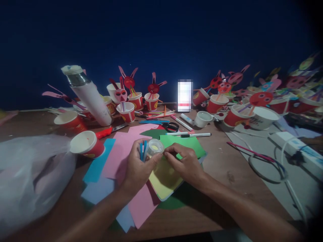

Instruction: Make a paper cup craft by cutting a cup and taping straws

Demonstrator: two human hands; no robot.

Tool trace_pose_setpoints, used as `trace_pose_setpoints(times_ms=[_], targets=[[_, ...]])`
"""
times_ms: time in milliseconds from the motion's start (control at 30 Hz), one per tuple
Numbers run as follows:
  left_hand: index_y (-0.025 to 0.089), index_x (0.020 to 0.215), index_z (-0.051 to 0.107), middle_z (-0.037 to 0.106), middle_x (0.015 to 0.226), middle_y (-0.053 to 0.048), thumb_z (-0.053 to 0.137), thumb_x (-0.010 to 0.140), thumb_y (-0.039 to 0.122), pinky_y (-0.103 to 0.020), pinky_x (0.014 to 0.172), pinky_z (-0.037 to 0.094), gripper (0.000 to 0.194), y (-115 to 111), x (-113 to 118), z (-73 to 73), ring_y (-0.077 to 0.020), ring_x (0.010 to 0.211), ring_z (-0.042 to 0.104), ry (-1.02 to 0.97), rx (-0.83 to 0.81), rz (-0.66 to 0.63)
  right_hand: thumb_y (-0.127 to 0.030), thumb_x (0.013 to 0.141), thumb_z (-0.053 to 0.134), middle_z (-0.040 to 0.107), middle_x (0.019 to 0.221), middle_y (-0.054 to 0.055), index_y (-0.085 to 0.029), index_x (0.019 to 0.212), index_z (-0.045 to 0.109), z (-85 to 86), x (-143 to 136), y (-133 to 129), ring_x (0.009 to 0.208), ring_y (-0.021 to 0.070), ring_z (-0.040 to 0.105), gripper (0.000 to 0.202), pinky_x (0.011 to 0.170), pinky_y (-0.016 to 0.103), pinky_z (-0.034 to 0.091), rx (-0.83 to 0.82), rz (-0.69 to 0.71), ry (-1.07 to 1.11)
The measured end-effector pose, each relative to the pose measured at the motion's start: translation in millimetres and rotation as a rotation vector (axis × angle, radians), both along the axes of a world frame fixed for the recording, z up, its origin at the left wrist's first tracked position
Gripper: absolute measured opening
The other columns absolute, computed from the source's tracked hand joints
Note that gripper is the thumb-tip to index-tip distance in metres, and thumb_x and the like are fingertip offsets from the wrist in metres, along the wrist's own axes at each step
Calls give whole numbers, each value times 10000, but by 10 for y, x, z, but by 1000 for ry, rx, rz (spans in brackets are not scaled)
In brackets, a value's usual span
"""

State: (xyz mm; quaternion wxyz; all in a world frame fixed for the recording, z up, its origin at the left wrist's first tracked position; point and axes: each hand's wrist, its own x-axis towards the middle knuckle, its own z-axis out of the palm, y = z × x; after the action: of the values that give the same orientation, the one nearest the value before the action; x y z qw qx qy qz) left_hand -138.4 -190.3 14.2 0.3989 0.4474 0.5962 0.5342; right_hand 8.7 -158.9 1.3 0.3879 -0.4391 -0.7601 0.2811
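My left hand (138,164) is closed round a roll of clear tape (152,142) and a few thin blue strips (141,152), which stick up between thumb and fingers. Close to the roll's right side, my right hand (183,159) is pinched, thumb against fingertips. What it grips, if anything, is too small to make out. Under both hands lie a yellow paper sheet (165,178), a green sheet (185,143) and pink paper (117,151). Blue paper (94,168) shows further left.
Black-handled scissors (170,126), a marker (196,135) and a red-handled cutter (104,133) lie beyond the papers. A red paper cup (88,144) and a plastic bag (32,178) are leftward. A leaning flask (88,97), decorated cups (126,112), a phone (184,95) and a power strip (300,149) stand around.
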Motion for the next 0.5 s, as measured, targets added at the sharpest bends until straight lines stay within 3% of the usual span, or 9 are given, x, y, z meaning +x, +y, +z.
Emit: trace_pose_setpoints(times_ms=[500], targets=[[199, 987, 486, 570, 789, 25, 683, 646, 321, -188, 582, 446, 412, -7, -3, 6, -97, 651, 531, 52, -45, -77, -108, 678, 477, 481, 555, -43, -175, 595, 490, -17, -16, 19, 534, 88, 455, 107, 516, 190, 342, -85, 2, 47]])
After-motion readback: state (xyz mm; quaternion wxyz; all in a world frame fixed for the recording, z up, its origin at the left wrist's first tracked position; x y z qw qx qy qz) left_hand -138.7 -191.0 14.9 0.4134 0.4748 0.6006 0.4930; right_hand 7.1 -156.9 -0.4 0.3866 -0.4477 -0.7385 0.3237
